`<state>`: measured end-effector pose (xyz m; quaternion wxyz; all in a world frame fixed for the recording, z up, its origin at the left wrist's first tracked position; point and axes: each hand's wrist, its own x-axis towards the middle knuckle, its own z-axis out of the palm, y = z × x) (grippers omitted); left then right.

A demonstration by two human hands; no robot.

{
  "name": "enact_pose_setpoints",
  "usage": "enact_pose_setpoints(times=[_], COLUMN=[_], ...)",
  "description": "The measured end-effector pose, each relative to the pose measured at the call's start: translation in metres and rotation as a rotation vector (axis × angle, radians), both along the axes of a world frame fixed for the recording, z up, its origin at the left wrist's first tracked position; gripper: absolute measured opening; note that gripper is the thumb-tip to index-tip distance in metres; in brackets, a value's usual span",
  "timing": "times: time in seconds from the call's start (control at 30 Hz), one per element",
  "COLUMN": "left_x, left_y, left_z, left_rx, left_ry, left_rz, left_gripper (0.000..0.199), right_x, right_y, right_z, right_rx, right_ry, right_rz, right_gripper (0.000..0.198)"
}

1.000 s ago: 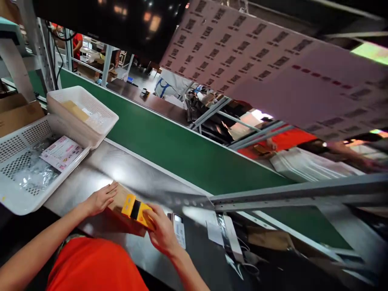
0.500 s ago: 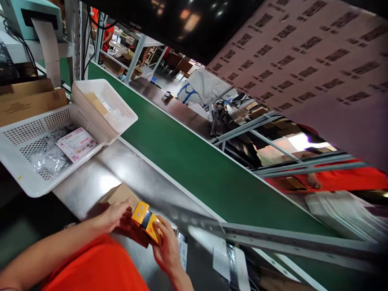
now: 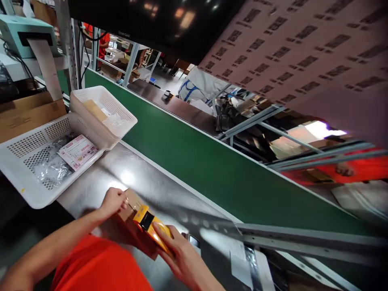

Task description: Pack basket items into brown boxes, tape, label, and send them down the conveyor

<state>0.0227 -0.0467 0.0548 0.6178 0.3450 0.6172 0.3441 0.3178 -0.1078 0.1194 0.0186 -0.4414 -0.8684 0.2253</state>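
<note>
I had the right hand (image 3: 182,247) in view, wrapped firmly around a yellow tape dispenser (image 3: 148,221), whose head sat against the upper side of a cardboard box (image 3: 136,235). The box was at the near edge of the metal bench (image 3: 97,178), right in front of the orange-red shirt (image 3: 100,266). I saw the left hand (image 3: 113,202) at the box's left end, its fingers curled in; whether they pinched anything I could not tell.

Just beyond the right hand, toward the bench's right end, I made out a small device with a screen (image 3: 194,241), partly covered by that hand. Two white plastic baskets stood at the bench's left end. The nearer basket (image 3: 32,194) held crumpled clear plastic (image 3: 53,171) and a pink-printed card (image 3: 78,151); the farther basket (image 3: 91,126), touching it, reached over the bench's far edge to the green conveyor belt (image 3: 182,153). Across the belt, I could see a co-worker's hand (image 3: 344,169), blurred, against a red garment.
</note>
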Motion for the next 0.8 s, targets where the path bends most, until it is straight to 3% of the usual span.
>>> enact_pose_setpoints(times=[0.17,0.33,0.5,0.67,0.8], left_x=[-0.043,-0.041,-0.042,-0.052,-0.043], left_y=[0.028,0.044,0.058,0.065,0.062], left_z=[-0.007,-0.007,-0.011,-0.031,-0.055], left_rx=[0.052,0.206,0.293,0.302,0.245], left_ry=[0.156,0.25,0.296,0.323,0.364], left_rz=[0.032,0.029,0.027,-0.009,-0.092], left_gripper=[0.027,0.03,0.034,0.042,0.048], right_x=[-0.008,-0.018,-0.028,-0.041,-0.05], right_y=[-0.008,-0.01,-0.006,0.002,0.007], right_z=[-0.006,-0.019,-0.016,-0.012,-0.01], right_rx=[0.043,0.119,0.132,0.138,0.139], right_ry=[-0.089,-0.088,-0.085,-0.121,-0.1], right_rz=[-0.045,-0.109,-0.128,-0.126,-0.143], right_gripper=[0.065,0.064,0.066,0.065,0.057])
